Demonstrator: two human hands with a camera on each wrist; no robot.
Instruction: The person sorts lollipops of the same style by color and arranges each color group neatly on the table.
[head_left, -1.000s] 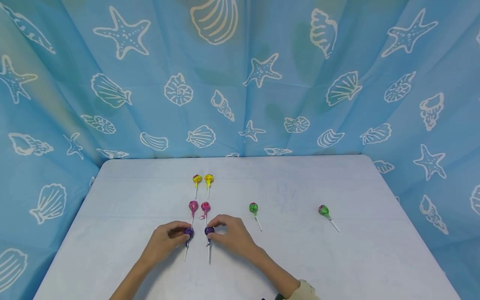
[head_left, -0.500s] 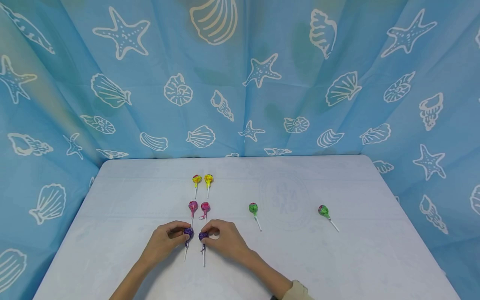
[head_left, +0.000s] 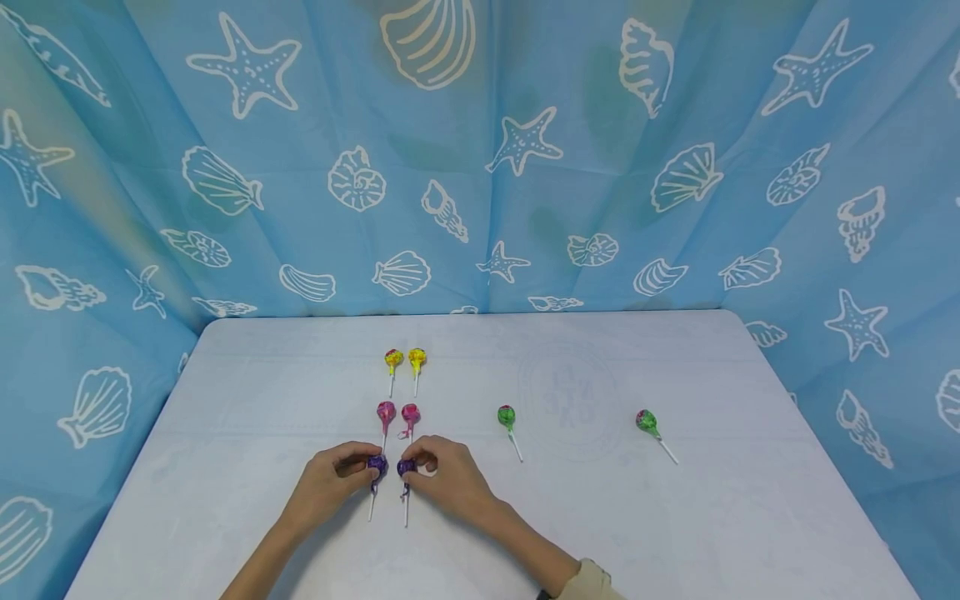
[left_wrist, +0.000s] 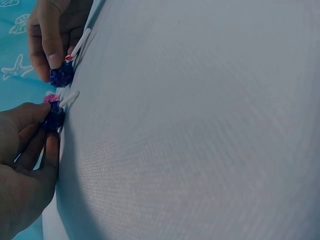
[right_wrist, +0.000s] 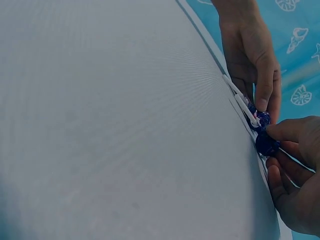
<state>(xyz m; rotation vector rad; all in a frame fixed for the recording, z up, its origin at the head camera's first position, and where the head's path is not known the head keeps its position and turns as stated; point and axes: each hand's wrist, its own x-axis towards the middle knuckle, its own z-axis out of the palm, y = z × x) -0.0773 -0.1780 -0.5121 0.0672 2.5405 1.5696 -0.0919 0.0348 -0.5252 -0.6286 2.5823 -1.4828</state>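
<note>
Two purple lollipops lie side by side at the near end of two columns, sticks toward the person. The left hand (head_left: pixel 332 483) pinches the left purple lollipop (head_left: pixel 377 465) by its wrapped head between thumb and fingers. Just to its right, the right hand (head_left: pixel 450 475) pinches the head of the other purple lollipop (head_left: pixel 406 468). A small gap separates the two heads. Directly beyond them are a pink lollipop (head_left: pixel 386 412) on the left and a second pink lollipop (head_left: pixel 410 413) on the right. Both wrist views show the purple heads between fingertips, close to the white cloth.
Farther back lie a yellow lollipop (head_left: pixel 393 358) and another yellow lollipop (head_left: pixel 417 358), side by side. To the right are a green lollipop (head_left: pixel 507 417) and a farther green lollipop (head_left: pixel 647 422), both slanted. A blue shell-patterned curtain (head_left: pixel 480 208) hangs behind the white table (head_left: pixel 675 533).
The right hand has moved left with its purple lollipop, bringing it closer to the left one, then slightly away from the person. The left hand has stayed in place.
</note>
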